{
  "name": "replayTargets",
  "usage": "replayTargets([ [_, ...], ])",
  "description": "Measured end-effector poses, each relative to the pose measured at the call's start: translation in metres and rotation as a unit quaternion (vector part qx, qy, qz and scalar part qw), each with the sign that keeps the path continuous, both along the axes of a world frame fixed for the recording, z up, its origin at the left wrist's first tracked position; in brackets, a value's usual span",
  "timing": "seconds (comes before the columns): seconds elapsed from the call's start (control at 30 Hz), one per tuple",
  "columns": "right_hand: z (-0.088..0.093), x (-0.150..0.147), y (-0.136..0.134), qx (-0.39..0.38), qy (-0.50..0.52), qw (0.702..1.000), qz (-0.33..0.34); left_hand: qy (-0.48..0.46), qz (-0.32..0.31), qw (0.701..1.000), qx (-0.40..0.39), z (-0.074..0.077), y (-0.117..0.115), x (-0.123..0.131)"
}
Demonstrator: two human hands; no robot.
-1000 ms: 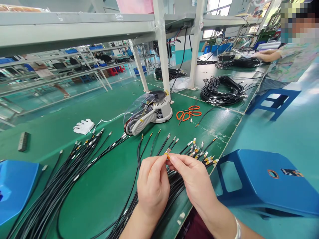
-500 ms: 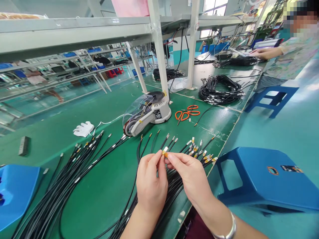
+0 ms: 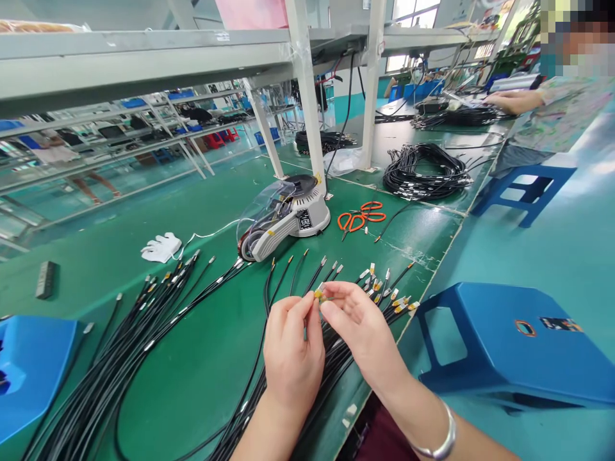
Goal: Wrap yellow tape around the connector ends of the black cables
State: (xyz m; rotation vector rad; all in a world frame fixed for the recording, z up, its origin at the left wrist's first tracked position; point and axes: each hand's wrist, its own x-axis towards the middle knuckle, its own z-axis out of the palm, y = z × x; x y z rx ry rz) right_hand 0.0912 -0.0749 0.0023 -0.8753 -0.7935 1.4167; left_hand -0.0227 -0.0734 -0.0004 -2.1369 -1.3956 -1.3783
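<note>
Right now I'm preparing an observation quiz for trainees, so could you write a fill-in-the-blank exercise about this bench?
The scissors have handles colored ____.
The glove lying on the table is ____.
The cables beneath the left hand and right hand are ____.
The hand wearing the bracelet is the ____ one.

Missing words: orange; white; black; right.

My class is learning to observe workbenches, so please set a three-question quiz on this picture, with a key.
1. True or false: the left hand pinches a small yellow piece.
2. What colour are the handles of the scissors? (a) blue (b) orange (c) white
3. Fill in: in the picture, a white ___ lies on the green bench, left of the grey machine.

Key: 1. true; 2. b; 3. glove
</note>
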Motion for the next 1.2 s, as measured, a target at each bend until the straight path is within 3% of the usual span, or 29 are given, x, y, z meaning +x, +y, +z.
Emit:
replayTargets([
  [0.47,0.000,-0.001,0.003,0.007,-0.055,0.998,-0.017,-0.024,-0.001,0.999,-0.038,0.005,-0.001,0.000],
  [0.73,0.000,-0.001,0.006,0.026,-0.070,0.997,-0.023,-0.103,-0.006,0.983,-0.150,0.011,-0.004,0.001],
  [0.83,0.001,0.000,0.006,0.031,-0.072,0.997,-0.020,-0.168,-0.001,0.964,-0.206,0.013,-0.007,0.003],
  [0.97,0.003,0.000,0.008,0.033,-0.076,0.996,-0.012,-0.277,-0.018,0.917,-0.286,0.018,-0.008,0.004],
  [1.1,0.003,0.000,0.008,0.029,-0.079,0.996,-0.005,-0.371,-0.052,0.867,-0.330,0.022,-0.007,0.005],
  [1.2,0.005,0.002,0.008,0.024,-0.086,0.996,-0.001,-0.394,-0.063,0.848,-0.348,0.025,-0.007,0.005],
])
